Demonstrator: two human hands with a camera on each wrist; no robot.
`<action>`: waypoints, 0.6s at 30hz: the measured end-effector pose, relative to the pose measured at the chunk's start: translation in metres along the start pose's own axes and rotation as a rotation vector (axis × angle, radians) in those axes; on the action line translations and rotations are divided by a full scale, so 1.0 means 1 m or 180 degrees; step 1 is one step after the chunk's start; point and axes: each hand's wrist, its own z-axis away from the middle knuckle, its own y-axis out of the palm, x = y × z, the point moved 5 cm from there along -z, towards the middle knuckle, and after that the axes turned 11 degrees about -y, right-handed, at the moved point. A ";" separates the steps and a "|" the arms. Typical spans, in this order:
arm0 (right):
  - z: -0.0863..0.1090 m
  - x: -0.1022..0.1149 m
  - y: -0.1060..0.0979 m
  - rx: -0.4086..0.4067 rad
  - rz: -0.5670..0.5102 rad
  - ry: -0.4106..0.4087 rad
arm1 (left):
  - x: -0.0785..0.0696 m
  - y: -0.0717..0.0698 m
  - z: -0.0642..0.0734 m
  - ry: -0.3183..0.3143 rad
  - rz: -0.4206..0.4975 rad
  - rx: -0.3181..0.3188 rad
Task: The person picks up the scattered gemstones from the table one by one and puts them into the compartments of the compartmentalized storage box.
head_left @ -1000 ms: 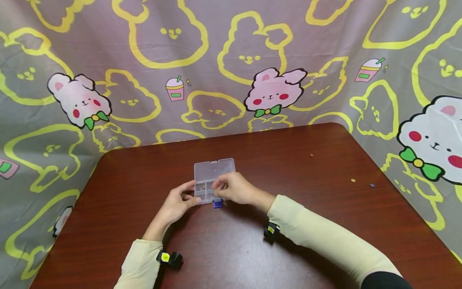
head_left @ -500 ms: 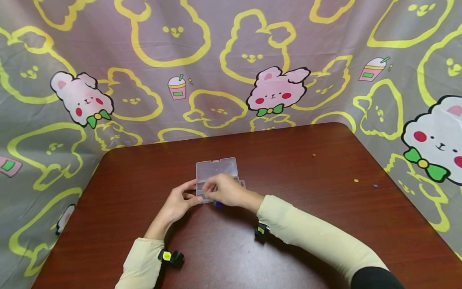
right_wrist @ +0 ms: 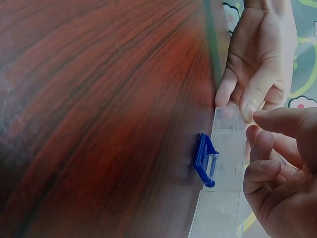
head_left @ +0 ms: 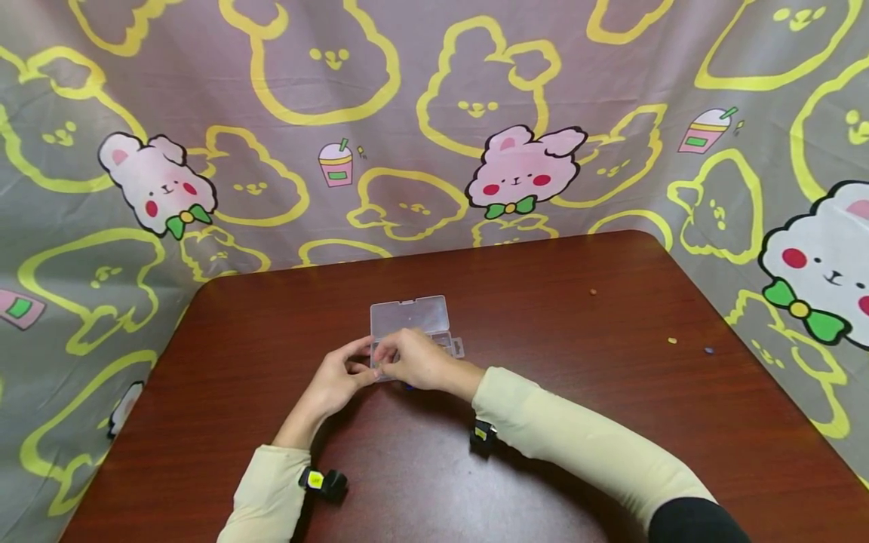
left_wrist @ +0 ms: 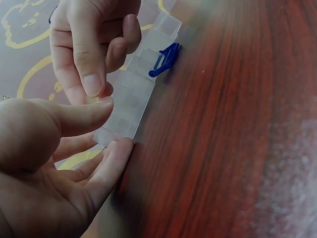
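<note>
A clear plastic compartment box (head_left: 413, 317) stands with its lid raised on the brown table. My left hand (head_left: 337, 381) holds its left end between thumb and fingers. Over the left compartments is my right hand (head_left: 419, 360), thumb and fingertips together. Between those fingertips a small yellowish piece (left_wrist: 92, 100) shows in the left wrist view, mostly hidden. The blue latch (right_wrist: 204, 161) hangs open on the box's front side. In the head view my right hand covers most of the compartments, so their contents are hard to see.
Small loose pieces lie to the right on the table (head_left: 543, 362): an orange one (head_left: 593, 292), a yellow one (head_left: 672, 341) and a blue one (head_left: 709, 350). A patterned curtain (head_left: 400, 90) surrounds the table's back and sides.
My right hand has moved left across the box, from its middle to the left compartments near my left thumb. The left hand keeps its hold on the box.
</note>
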 end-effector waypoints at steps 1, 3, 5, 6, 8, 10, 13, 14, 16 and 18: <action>0.000 0.000 0.000 0.0002 0.0007 0.0012 | 0.000 0.000 0.000 0.0002 -0.0003 0.0001; -0.001 0.001 0.000 0.0003 0.0016 0.0040 | 0.000 0.000 0.000 0.0002 -0.0031 -0.0002; -0.001 0.001 0.000 0.0008 0.0023 0.0050 | 0.000 0.000 0.000 0.0002 -0.0038 -0.0013; -0.002 0.000 0.001 0.0014 0.0021 0.0063 | 0.000 0.000 0.000 0.0003 -0.0034 -0.0013; -0.002 -0.001 0.001 0.0011 0.0040 0.0071 | 0.000 0.000 -0.001 0.0004 -0.0030 -0.0013; -0.003 -0.002 0.001 0.0007 0.0058 0.0095 | -0.001 0.000 0.000 0.0001 -0.0013 -0.0013; -0.004 -0.004 0.000 0.0005 0.0089 0.0150 | -0.002 -0.001 0.001 -0.0007 -0.0009 -0.0015; -0.004 -0.004 0.000 0.0007 0.0087 0.0174 | -0.002 -0.001 0.001 -0.0010 -0.0008 -0.0018; -0.005 -0.005 0.000 0.0018 0.0077 0.0202 | -0.002 -0.001 0.001 -0.0023 -0.0019 -0.0030; -0.005 -0.005 0.000 0.0028 0.0054 0.0229 | 0.000 -0.001 0.000 -0.0039 -0.0028 -0.0038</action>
